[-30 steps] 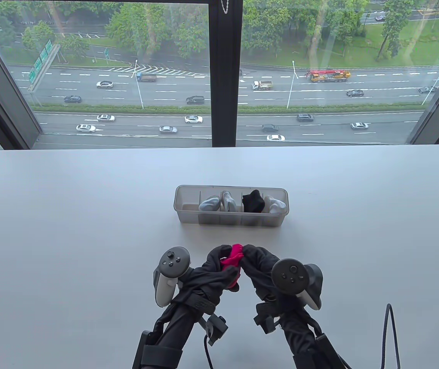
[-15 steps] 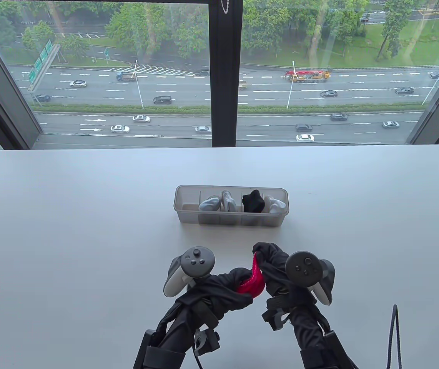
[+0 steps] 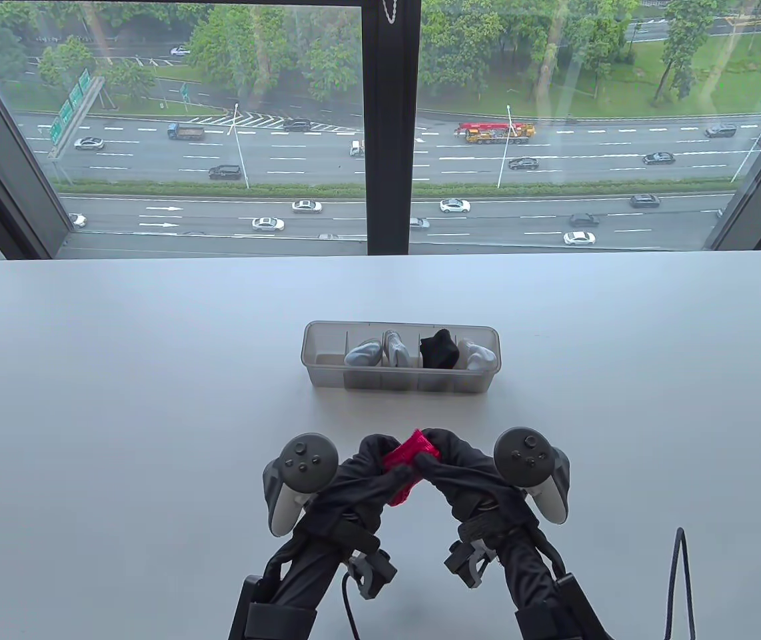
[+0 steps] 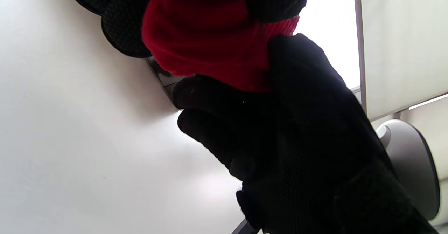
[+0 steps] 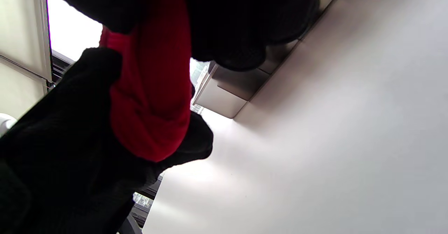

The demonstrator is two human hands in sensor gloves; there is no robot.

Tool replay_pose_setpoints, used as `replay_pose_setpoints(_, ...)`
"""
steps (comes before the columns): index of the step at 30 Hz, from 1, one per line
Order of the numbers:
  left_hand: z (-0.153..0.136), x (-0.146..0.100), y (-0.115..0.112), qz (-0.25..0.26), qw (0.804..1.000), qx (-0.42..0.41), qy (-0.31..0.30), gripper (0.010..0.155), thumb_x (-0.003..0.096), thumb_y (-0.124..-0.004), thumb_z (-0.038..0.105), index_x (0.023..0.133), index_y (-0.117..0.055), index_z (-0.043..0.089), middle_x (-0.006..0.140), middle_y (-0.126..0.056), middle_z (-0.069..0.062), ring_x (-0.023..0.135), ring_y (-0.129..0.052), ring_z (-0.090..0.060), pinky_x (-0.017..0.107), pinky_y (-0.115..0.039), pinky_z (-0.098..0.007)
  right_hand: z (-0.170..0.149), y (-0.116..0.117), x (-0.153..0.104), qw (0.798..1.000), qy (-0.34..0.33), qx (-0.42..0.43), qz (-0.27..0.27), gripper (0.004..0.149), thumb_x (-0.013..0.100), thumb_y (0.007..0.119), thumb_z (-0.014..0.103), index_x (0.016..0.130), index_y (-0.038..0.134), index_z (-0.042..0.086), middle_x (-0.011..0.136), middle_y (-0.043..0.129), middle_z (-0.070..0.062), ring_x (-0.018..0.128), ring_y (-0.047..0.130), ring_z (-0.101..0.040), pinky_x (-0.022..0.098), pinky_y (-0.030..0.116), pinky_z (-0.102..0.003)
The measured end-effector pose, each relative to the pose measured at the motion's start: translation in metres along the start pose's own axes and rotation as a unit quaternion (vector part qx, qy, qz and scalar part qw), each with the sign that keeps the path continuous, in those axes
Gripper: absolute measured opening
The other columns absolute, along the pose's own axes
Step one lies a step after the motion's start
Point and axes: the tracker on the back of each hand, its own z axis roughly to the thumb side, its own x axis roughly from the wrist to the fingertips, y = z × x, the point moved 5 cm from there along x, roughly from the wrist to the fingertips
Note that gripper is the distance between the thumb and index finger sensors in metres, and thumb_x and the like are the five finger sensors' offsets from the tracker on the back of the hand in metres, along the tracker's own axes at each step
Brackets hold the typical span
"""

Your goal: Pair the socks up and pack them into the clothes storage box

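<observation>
Four of the five compartments in the clothes storage box (image 3: 327, 380) already held bundles: grey (image 3: 362, 353), grey-white (image 3: 395, 348), black (image 3: 439, 349) and white (image 3: 478, 357), leaving only the leftmost compartment bare. Just in front of the box, above the table (image 3: 120, 400), the left hand (image 3: 360, 473) and right hand (image 3: 460, 467) both gripped the red socks (image 3: 407, 460), bunched between their fingers. Judging by this, only that last pair remained to be finished and packed.
</observation>
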Motion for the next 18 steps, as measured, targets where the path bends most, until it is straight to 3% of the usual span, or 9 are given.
replay_pose_setpoints(3, -0.002, -0.002, 0.007, 0.015, 1.0, 0.017, 0.006, 0.046, 0.0522, -0.075, 0.025, 0.091, -0.052, 0.019, 0.08, -0.086, -0.018, 0.056, -0.099, -0.037, 0.06, -0.075, -0.061, 0.004, 0.01, 0.002, 0.999, 0.003, 0.031, 0.025, 0.049, 0.059, 0.073, 0.043, 0.102, 0.058, 0.024, 0.097, 0.076, -0.012, 0.081, 0.086, -0.027, 0.069, 0.071, -0.048)
replay_pose_setpoints(5, -0.003, -0.001, 0.006, 0.003, 1.0, 0.013, 0.008, 0.061, 0.0516, -0.076, 0.028, 0.101, -0.04, 0.018, 0.085, -0.081, -0.016, 0.059, -0.096, -0.038, 0.061, -0.072, -0.062, 0.002, 0.01, 0.001, 0.999, 0.003, 0.036, 0.027, 0.049, 0.06, 0.072, 0.043, 0.102, 0.057, 0.025, 0.098, 0.075, -0.011, 0.083, 0.086, -0.026, 0.07, 0.071, -0.047)
replay_pose_setpoints(7, -0.008, 0.0, 0.0, -0.045, 0.998, 0.02, 0.034, 0.078, 0.0494, -0.078, 0.037, 0.107, -0.031, 0.013, 0.095, -0.066, -0.024, 0.077, -0.083, -0.042, 0.067, -0.061, -0.066, -0.001, 0.007, 0.0, 0.999, 0.005, 0.049, 0.017, 0.049, 0.059, 0.073, 0.041, 0.103, 0.057, 0.026, 0.099, 0.074, -0.012, 0.082, 0.086, -0.027, 0.069, 0.071, -0.048)
replay_pose_setpoints(8, -0.01, 0.0, -0.004, -0.069, 0.996, 0.04, 0.048, 0.078, 0.0484, -0.079, 0.043, 0.107, -0.038, 0.011, 0.101, -0.061, -0.027, 0.086, -0.074, -0.047, 0.07, -0.054, -0.069, -0.001, 0.005, 0.0, 0.999, 0.003, 0.051, 0.014, 0.049, 0.059, 0.074, 0.042, 0.102, 0.058, 0.027, 0.099, 0.075, -0.012, 0.082, 0.086, -0.026, 0.069, 0.072, -0.047)
replay_pose_setpoints(10, -0.009, -0.001, -0.008, -0.069, 0.992, 0.093, 0.045, 0.056, 0.0498, -0.077, 0.042, 0.095, -0.066, 0.012, 0.105, -0.061, -0.026, 0.094, -0.068, -0.05, 0.071, -0.053, -0.069, -0.003, 0.006, 0.0, 0.999, 0.008, 0.043, 0.015, 0.049, 0.057, 0.078, 0.041, 0.101, 0.06, 0.029, 0.099, 0.075, -0.012, 0.081, 0.087, -0.027, 0.068, 0.072, -0.048)
replay_pose_setpoints(12, 0.0, 0.0, -0.007, -0.03, 0.995, 0.09, 0.025, 0.045, 0.0513, -0.077, 0.029, 0.091, -0.066, 0.011, 0.103, -0.065, -0.023, 0.092, -0.072, -0.047, 0.071, -0.057, -0.066, -0.005, 0.008, 0.001, 1.0, 0.011, 0.003, 0.02, 0.049, 0.054, 0.08, 0.04, 0.099, 0.06, 0.032, 0.101, 0.077, -0.01, 0.08, 0.089, -0.027, 0.067, 0.074, -0.049)
replay_pose_setpoints(15, 0.005, -0.001, -0.006, -0.026, 0.996, 0.091, 0.005, 0.044, 0.0521, -0.075, 0.028, 0.093, -0.063, 0.016, 0.096, -0.076, -0.019, 0.083, -0.081, -0.042, 0.067, -0.064, -0.062, -0.002, 0.005, 0.001, 1.0, 0.011, -0.01, 0.009, 0.049, 0.054, 0.081, 0.037, 0.099, 0.06, 0.032, 0.1, 0.076, -0.011, 0.081, 0.088, -0.028, 0.066, 0.074, -0.048)
replay_pose_setpoints(18, 0.0, -0.001, 0.0, -0.025, 0.998, 0.053, 0.004, 0.043, 0.0505, -0.078, 0.038, 0.085, -0.075, 0.012, 0.081, -0.088, -0.023, 0.065, -0.092, -0.042, 0.057, -0.072, -0.061, -0.003, 0.006, 0.001, 1.0, 0.004, -0.023, 0.02, 0.048, 0.054, 0.081, 0.035, 0.098, 0.063, 0.031, 0.099, 0.076, -0.011, 0.08, 0.088, -0.027, 0.066, 0.074, -0.048)
